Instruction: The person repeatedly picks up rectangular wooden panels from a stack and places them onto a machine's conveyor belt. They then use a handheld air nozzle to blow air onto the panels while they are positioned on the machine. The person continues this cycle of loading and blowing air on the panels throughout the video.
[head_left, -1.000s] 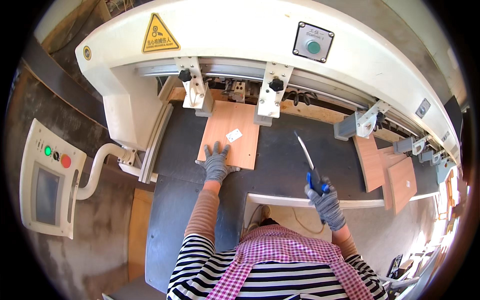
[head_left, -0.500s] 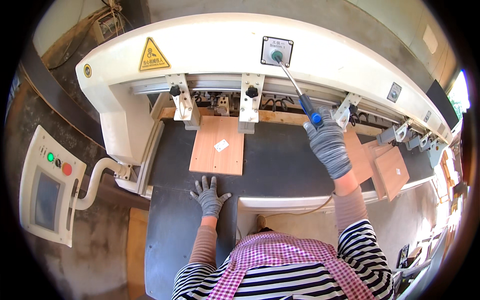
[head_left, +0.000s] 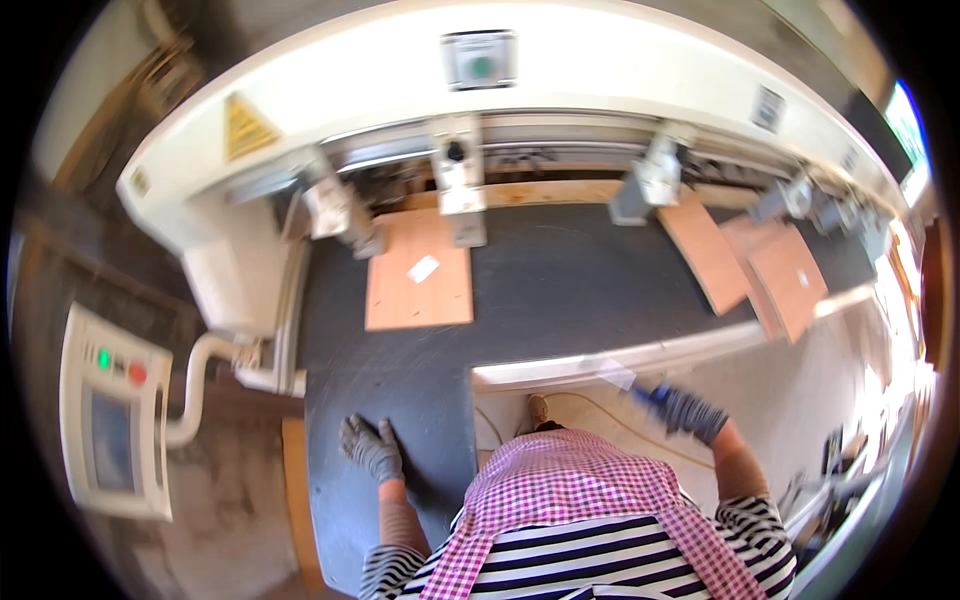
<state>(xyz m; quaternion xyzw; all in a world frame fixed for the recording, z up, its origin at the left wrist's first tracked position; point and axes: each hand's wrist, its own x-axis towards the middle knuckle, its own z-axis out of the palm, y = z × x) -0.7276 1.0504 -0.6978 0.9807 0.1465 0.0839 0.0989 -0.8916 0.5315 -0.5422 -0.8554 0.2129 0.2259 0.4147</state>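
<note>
My left hand (head_left: 372,450), in a grey striped glove, is at the near left part of the dark tabletop (head_left: 400,375). Its fingers are stretched out with the thumb apart, and it holds nothing. In my right hand (head_left: 692,414), gloved alike, is a screwdriver (head_left: 648,394) with a blue and black handle. Motion smears it, and its shaft is hard to make out near the table's white front edge (head_left: 560,372). Beyond my left hand lies a wood-coloured board (head_left: 420,300) with a white label, under two white clamps (head_left: 458,190) of the machine.
A white machine beam (head_left: 350,85) with a green button (head_left: 483,67) spans the back. Several more boards (head_left: 790,275) lie at the right, one near another clamp (head_left: 650,180). At the left stands a control panel (head_left: 110,420) on a curved arm. A hose (head_left: 620,415) runs along the floor.
My right hand has drawn the screwdriver back from the green button and down toward me, past the table's front edge. My left hand has moved nearer, away from the board. The view has shifted.
</note>
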